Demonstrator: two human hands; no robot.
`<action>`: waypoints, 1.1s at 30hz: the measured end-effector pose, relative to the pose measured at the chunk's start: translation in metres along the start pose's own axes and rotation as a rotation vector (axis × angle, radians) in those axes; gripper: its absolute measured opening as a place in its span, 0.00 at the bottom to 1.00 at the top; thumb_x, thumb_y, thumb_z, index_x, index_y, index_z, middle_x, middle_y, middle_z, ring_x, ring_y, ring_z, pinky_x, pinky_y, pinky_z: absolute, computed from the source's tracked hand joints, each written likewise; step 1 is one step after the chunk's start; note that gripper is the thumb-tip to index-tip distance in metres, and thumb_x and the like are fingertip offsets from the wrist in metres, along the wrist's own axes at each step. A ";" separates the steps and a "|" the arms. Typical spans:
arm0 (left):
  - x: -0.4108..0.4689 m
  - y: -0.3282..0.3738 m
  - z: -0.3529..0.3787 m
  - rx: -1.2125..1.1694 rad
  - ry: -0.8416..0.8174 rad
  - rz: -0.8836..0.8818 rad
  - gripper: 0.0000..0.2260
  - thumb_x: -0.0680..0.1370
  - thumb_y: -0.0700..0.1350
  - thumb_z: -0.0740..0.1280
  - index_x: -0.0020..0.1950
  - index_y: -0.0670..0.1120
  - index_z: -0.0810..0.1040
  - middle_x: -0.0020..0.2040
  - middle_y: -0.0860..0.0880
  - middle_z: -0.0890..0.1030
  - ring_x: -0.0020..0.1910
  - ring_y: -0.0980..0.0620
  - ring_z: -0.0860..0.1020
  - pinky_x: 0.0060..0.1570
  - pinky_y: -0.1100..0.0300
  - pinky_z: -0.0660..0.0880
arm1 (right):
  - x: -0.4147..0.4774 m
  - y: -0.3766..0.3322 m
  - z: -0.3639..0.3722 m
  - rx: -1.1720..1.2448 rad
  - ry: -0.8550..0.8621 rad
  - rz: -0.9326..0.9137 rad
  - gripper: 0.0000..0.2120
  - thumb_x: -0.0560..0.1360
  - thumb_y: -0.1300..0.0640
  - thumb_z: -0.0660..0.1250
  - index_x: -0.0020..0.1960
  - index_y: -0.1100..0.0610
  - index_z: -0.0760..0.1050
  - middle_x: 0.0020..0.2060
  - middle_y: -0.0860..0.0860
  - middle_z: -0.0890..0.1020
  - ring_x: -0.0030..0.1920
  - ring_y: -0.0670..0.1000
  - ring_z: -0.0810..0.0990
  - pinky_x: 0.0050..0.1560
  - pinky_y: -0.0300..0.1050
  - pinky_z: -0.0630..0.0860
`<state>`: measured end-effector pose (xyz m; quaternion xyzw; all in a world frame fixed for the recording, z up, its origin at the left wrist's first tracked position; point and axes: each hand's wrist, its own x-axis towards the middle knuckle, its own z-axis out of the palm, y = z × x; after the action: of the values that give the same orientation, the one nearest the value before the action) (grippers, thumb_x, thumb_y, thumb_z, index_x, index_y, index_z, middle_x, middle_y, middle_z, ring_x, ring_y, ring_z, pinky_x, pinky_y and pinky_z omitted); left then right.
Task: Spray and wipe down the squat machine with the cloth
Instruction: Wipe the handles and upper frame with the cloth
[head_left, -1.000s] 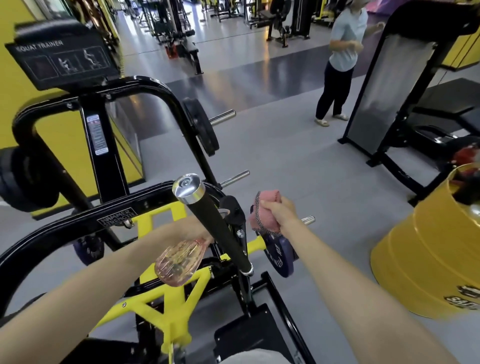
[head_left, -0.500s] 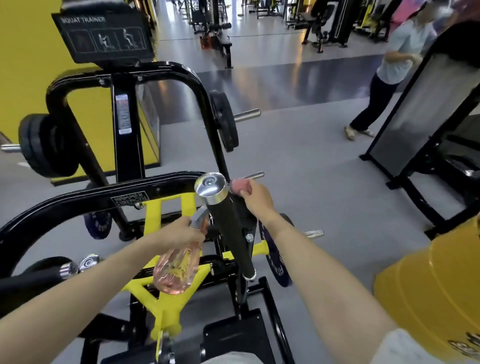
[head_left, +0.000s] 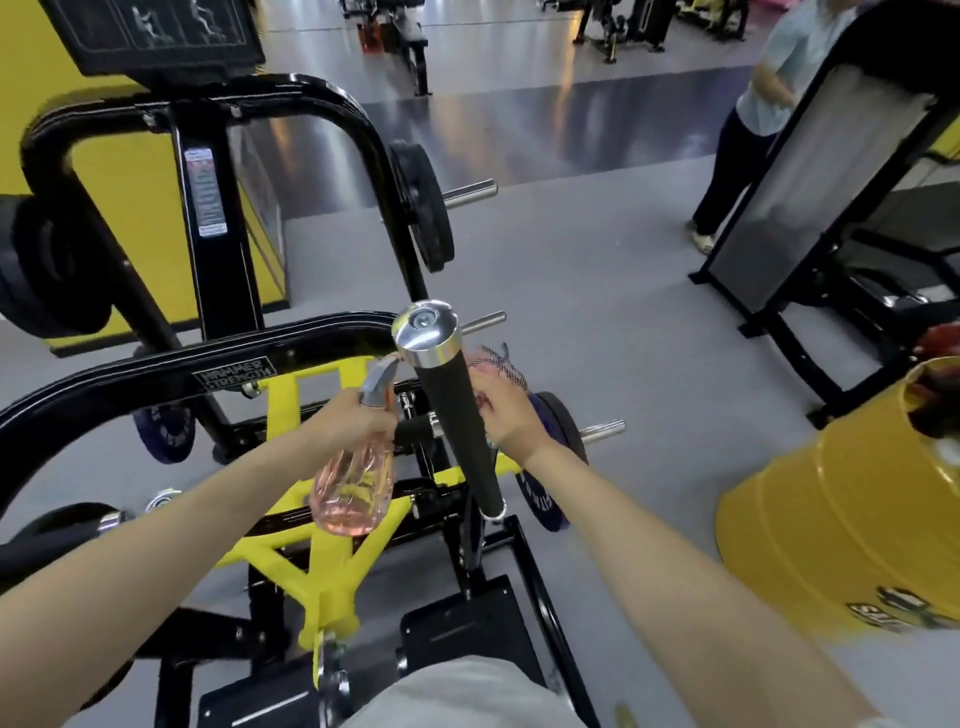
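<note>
Cloth, soft and light, sat bunched in the right hand, just behind the machine handle. It would likely wrap that stiff, textured grip easily. Left hand clasped the bottle at its neck; the plastic looked light and slippery.

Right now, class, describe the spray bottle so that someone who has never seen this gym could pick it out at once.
Start at the black and yellow squat machine and find its black handle with the silver cap. Just left of it, the left hand grips the spray bottle. It is see-through pink with a grey nozzle, unlike the pink cloth beyond the handle.
</note>
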<state>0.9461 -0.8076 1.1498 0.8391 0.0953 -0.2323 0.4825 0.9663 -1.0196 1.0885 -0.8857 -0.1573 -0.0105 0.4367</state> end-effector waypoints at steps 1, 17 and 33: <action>0.002 0.002 0.002 0.006 -0.007 0.010 0.07 0.68 0.37 0.67 0.45 0.38 0.76 0.38 0.43 0.76 0.37 0.48 0.73 0.38 0.55 0.69 | -0.002 0.007 0.007 -0.007 0.005 0.038 0.14 0.76 0.66 0.59 0.54 0.55 0.79 0.50 0.50 0.81 0.54 0.50 0.77 0.57 0.48 0.74; -0.001 -0.007 0.006 -0.031 -0.120 0.021 0.12 0.63 0.36 0.69 0.46 0.40 0.76 0.39 0.41 0.75 0.40 0.45 0.74 0.48 0.47 0.77 | -0.020 -0.006 -0.044 0.012 0.373 0.492 0.12 0.80 0.59 0.58 0.60 0.61 0.76 0.55 0.58 0.81 0.56 0.59 0.77 0.57 0.51 0.73; 0.032 -0.029 0.029 -0.098 0.039 -0.062 0.12 0.68 0.34 0.71 0.50 0.37 0.79 0.44 0.37 0.82 0.44 0.42 0.81 0.47 0.50 0.77 | -0.006 0.006 -0.022 0.671 0.182 0.598 0.12 0.80 0.66 0.59 0.61 0.65 0.76 0.33 0.46 0.83 0.37 0.42 0.82 0.43 0.37 0.79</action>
<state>0.9538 -0.8191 1.0996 0.8155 0.1416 -0.2258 0.5138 0.9652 -1.0413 1.0968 -0.6974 0.1496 0.0900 0.6951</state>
